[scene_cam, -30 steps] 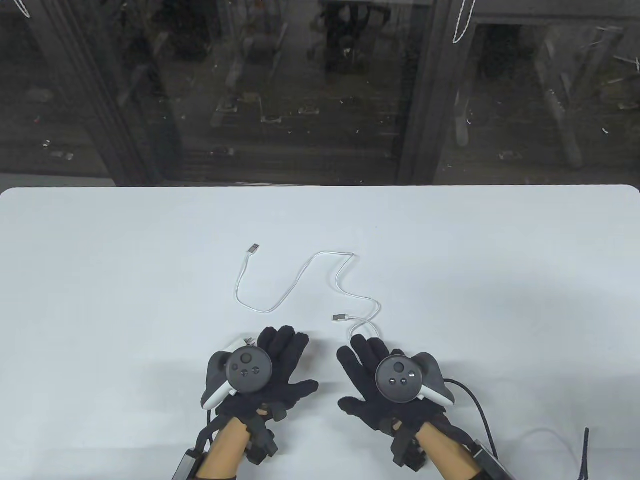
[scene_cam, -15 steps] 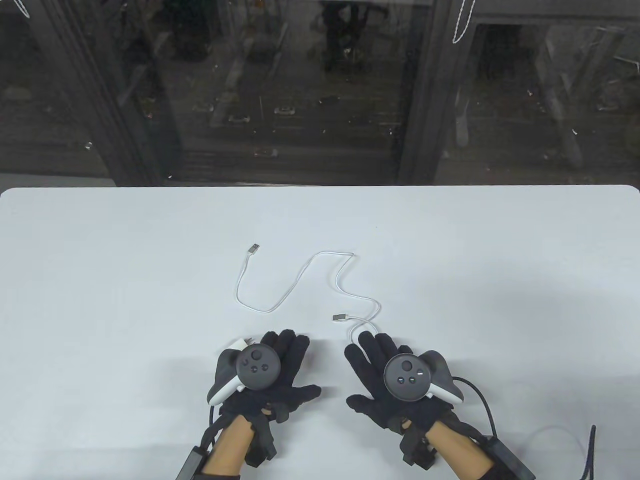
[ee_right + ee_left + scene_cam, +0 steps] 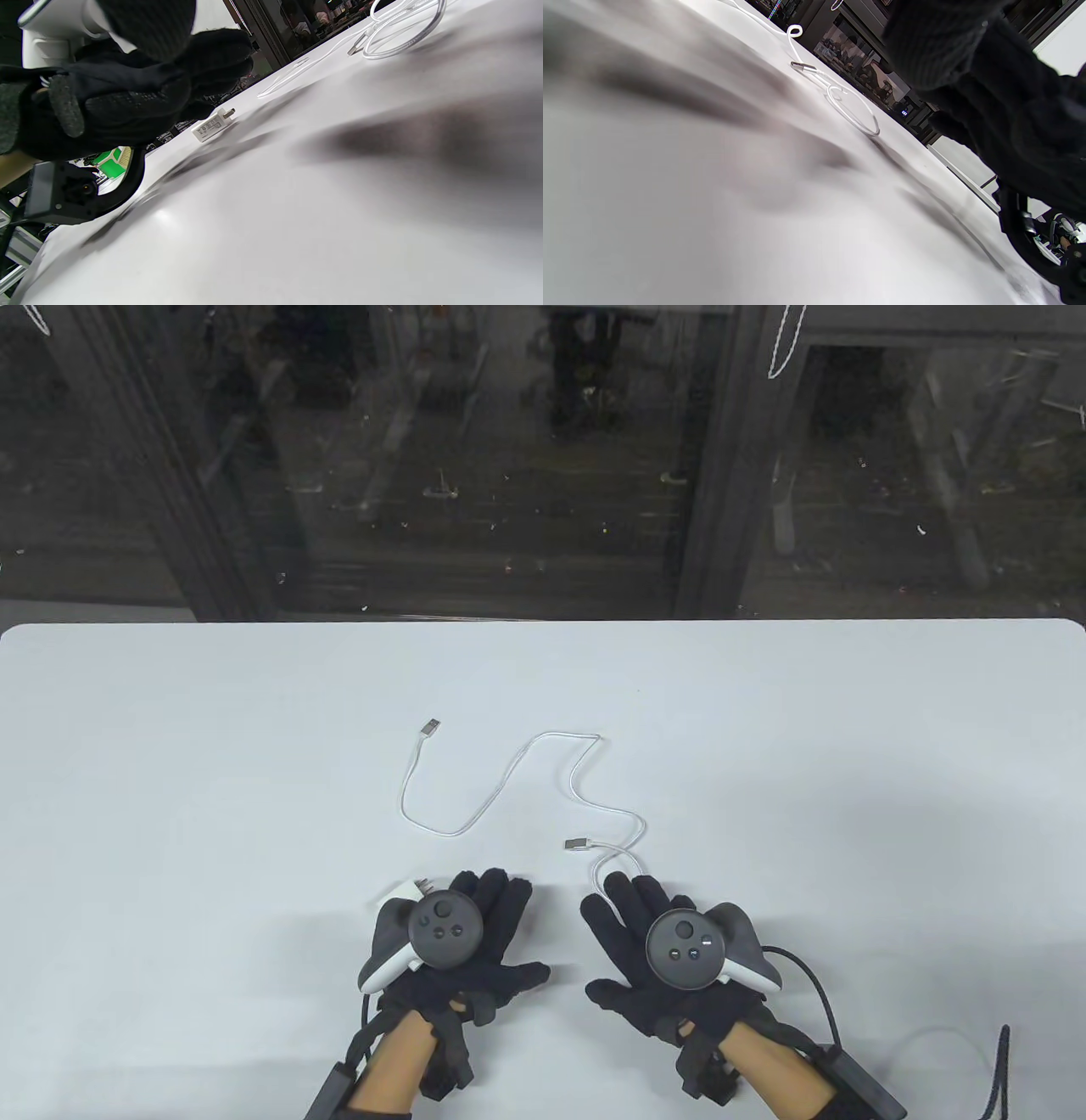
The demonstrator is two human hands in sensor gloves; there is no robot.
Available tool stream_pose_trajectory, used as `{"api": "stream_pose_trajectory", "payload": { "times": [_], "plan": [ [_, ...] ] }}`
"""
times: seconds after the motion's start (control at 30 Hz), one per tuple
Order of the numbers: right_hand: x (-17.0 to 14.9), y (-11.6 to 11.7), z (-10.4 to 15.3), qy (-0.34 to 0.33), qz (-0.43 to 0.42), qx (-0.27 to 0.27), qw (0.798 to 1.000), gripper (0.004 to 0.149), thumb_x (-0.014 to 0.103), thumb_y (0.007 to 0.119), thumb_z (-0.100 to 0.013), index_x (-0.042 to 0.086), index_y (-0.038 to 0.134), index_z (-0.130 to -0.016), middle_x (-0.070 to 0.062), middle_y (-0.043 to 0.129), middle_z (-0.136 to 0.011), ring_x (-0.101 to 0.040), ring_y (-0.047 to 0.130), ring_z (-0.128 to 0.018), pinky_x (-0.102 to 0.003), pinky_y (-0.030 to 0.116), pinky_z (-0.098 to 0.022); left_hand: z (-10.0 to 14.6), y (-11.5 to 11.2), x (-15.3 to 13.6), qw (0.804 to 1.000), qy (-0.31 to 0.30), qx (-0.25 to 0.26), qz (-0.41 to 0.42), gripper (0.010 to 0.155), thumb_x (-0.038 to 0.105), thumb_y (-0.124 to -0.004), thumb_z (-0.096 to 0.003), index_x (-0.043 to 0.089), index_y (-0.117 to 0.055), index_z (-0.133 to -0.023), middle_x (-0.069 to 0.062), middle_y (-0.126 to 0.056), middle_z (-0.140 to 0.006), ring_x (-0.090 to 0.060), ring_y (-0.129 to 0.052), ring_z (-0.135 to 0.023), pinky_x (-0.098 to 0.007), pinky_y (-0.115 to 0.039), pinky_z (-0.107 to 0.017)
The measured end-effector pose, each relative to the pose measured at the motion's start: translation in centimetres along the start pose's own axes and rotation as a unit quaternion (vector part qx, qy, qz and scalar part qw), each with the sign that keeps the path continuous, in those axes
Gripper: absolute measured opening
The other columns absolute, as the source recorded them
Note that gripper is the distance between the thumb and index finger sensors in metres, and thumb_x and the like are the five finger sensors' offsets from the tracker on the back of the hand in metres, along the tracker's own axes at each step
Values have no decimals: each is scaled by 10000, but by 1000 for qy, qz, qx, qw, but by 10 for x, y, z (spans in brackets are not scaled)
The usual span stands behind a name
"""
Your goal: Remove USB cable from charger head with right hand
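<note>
The white USB cable lies in loose curves on the white table. One plug lies at the far left end and the other plug lies free near my right hand. The white charger head lies on the table at the outer edge of my left hand, partly hidden by the tracker. In the right wrist view the charger head lies apart from the cable, with nothing plugged in. My left hand and right hand rest open and empty, fingers spread. A loop of cable touches my right fingertips.
Dark glass panels stand behind the table's far edge. Black glove wires trail from my right wrist toward the near right corner. The left wrist view shows the cable loop and my right hand.
Both hands have slid slightly to the right over the table. More of the charger head shows beside the left hand. The cable has not moved.
</note>
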State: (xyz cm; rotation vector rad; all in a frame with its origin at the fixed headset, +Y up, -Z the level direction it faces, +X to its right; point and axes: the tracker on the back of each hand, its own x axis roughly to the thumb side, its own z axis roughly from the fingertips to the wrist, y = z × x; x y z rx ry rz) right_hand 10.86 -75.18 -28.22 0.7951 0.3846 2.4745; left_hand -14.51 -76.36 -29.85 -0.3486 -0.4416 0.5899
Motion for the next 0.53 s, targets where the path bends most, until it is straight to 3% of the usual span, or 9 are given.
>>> {"api": "stream_pose_trajectory", "payload": {
  "times": [0.53],
  "plan": [
    [-2,-1,0,5,4,-3,1000,821,505,692,-495,283,129,-1050,-71,-76,-1064,-507,-5,-954,-748,75,-582,2,1,5,1000,-13,3,5,912,535,-775,-499,199,-235,-1152,-168,-122,-1198,-513,1,-1038,-809,-93,-583]
  ]
}}
